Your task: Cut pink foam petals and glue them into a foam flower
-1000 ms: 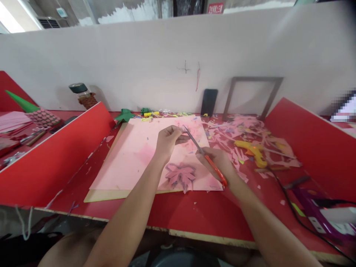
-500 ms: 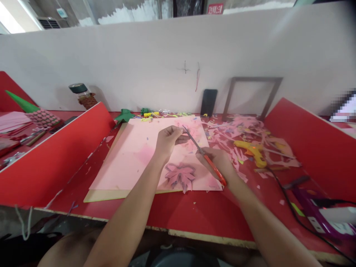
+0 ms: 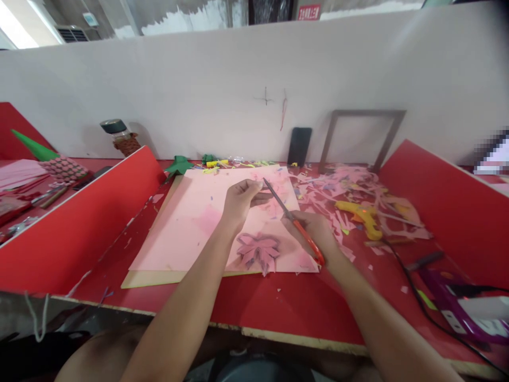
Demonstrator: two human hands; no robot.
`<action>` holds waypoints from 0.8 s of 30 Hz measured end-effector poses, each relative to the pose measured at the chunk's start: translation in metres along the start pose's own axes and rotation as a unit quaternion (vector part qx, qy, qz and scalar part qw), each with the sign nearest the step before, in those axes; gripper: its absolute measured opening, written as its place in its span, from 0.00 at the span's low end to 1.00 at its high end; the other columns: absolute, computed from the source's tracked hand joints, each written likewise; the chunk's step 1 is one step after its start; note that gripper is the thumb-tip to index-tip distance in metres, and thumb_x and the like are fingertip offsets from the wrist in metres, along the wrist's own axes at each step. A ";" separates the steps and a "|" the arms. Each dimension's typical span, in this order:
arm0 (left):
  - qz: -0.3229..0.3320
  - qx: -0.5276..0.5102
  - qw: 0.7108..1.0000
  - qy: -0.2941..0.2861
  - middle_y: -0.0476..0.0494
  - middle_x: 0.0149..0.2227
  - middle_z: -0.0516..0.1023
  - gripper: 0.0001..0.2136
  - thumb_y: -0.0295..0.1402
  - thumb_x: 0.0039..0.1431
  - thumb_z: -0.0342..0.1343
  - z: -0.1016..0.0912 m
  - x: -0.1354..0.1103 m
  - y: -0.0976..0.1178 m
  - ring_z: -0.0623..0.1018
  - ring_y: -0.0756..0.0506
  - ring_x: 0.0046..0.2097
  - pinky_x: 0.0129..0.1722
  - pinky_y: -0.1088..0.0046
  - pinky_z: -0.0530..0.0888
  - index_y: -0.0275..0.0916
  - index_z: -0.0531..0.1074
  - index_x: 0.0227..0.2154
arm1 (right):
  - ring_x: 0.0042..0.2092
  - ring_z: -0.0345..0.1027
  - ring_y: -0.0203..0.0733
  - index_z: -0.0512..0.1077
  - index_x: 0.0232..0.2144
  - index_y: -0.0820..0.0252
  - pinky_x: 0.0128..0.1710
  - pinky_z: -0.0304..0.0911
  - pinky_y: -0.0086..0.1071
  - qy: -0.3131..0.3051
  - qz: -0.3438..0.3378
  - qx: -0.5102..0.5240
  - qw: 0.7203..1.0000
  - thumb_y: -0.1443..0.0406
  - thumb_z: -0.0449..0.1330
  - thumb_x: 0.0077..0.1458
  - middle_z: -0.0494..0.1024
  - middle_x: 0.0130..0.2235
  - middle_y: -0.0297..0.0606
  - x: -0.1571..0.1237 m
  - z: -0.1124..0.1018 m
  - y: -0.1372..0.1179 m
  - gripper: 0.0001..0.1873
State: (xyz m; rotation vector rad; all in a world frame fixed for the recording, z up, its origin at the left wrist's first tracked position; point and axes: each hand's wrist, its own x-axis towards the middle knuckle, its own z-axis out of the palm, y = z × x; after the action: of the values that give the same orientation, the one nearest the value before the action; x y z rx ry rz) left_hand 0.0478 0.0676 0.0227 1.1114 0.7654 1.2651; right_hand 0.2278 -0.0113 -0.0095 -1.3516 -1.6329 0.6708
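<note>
My right hand [image 3: 312, 231] is closed round the orange handles of a pair of scissors [image 3: 292, 220], whose blades point up and left toward my left hand. My left hand [image 3: 239, 200] is pinched on a small pink paper piece [image 3: 265, 197] at the blade tips. Both hands hover over a large pink sheet [image 3: 191, 223] lying on the red table [image 3: 278, 305]. A pink cut-out paper flower [image 3: 258, 251] lies on the sheet just below and between my hands.
Pink paper scraps [image 3: 358, 183] and a yellow glue gun [image 3: 360, 215] lie to the right, with a black cable [image 3: 413, 292] and a purple power strip [image 3: 457, 305]. Red dividers [image 3: 75, 228] flank the space. A dark phone [image 3: 299, 146] and an empty frame [image 3: 360, 135] lean on the back wall.
</note>
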 end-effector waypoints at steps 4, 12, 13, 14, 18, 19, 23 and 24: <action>0.012 -0.001 1.000 0.008 0.41 0.40 0.83 0.14 0.41 0.49 0.68 0.000 0.000 0.002 0.83 0.47 0.33 0.35 0.73 0.79 0.37 0.71 0.27 | 0.26 0.64 0.39 0.80 0.33 0.59 0.26 0.57 0.29 0.052 -0.007 -0.063 0.997 0.49 0.59 0.58 0.72 0.24 0.35 0.004 -0.002 0.007 0.20; 0.012 0.038 0.999 -0.017 0.47 0.36 0.80 0.12 0.38 0.48 0.67 -0.002 -0.001 0.003 0.78 0.52 0.28 0.30 0.75 0.77 0.38 0.70 0.25 | 0.36 0.75 0.49 0.74 0.53 0.56 0.31 0.57 0.35 -0.050 0.111 -0.355 0.927 0.62 0.54 0.61 0.81 0.38 0.47 0.009 0.001 0.018 0.19; 0.012 0.053 0.998 -0.028 0.47 0.34 0.80 0.12 0.38 0.47 0.67 -0.002 -0.001 0.002 0.77 0.52 0.28 0.30 0.76 0.76 0.38 0.71 0.25 | 0.38 0.75 0.50 0.76 0.51 0.56 0.32 0.58 0.35 -0.053 0.109 -0.368 0.922 0.63 0.53 0.61 0.81 0.39 0.48 0.008 0.001 0.018 0.18; 0.011 0.068 0.997 -0.042 0.48 0.33 0.79 0.11 0.38 0.47 0.68 -0.002 -0.001 0.001 0.77 0.52 0.28 0.30 0.76 0.76 0.38 0.73 0.26 | 0.39 0.74 0.50 0.77 0.48 0.57 0.34 0.59 0.35 -0.044 0.100 -0.376 0.920 0.64 0.53 0.61 0.81 0.40 0.49 0.008 0.001 0.017 0.17; 0.008 0.115 0.988 -0.098 0.47 0.30 0.78 0.11 0.38 0.47 0.69 0.002 -0.004 -0.004 0.76 0.51 0.28 0.30 0.75 0.76 0.37 0.74 0.25 | 0.42 0.72 0.49 0.79 0.33 0.60 0.40 0.62 0.36 0.053 0.026 -0.246 0.967 0.62 0.54 0.61 0.78 0.37 0.48 0.007 0.002 0.009 0.14; 0.007 0.124 0.987 -0.101 0.47 0.29 0.78 0.11 0.38 0.48 0.68 0.004 -0.005 -0.005 0.77 0.51 0.29 0.30 0.75 0.76 0.37 0.74 0.25 | 0.40 0.71 0.47 0.78 0.32 0.60 0.40 0.63 0.35 0.075 0.012 -0.162 0.984 0.60 0.54 0.61 0.78 0.35 0.45 0.007 0.004 0.006 0.15; -0.004 0.118 0.990 -0.075 0.47 0.31 0.78 0.11 0.38 0.48 0.67 0.013 -0.010 -0.009 0.78 0.49 0.31 0.31 0.73 0.77 0.37 0.73 0.26 | 0.32 0.67 0.39 0.74 0.31 0.59 0.34 0.62 0.31 0.110 0.017 0.107 0.988 0.56 0.56 0.58 0.75 0.29 0.36 0.009 0.017 -0.003 0.13; -0.008 0.110 0.991 -0.069 0.47 0.32 0.78 0.11 0.38 0.48 0.67 0.015 -0.010 -0.011 0.78 0.49 0.31 0.31 0.73 0.78 0.37 0.73 0.26 | 0.31 0.65 0.38 0.73 0.29 0.58 0.32 0.61 0.30 0.113 0.024 0.125 0.985 0.56 0.57 0.57 0.74 0.28 0.35 0.009 0.020 -0.003 0.12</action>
State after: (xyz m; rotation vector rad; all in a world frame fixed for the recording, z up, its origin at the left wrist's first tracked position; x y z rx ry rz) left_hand 0.0638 0.0549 0.0160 1.3535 0.8213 1.0951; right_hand 0.2088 -0.0008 -0.0137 -1.2369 -1.2938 0.6992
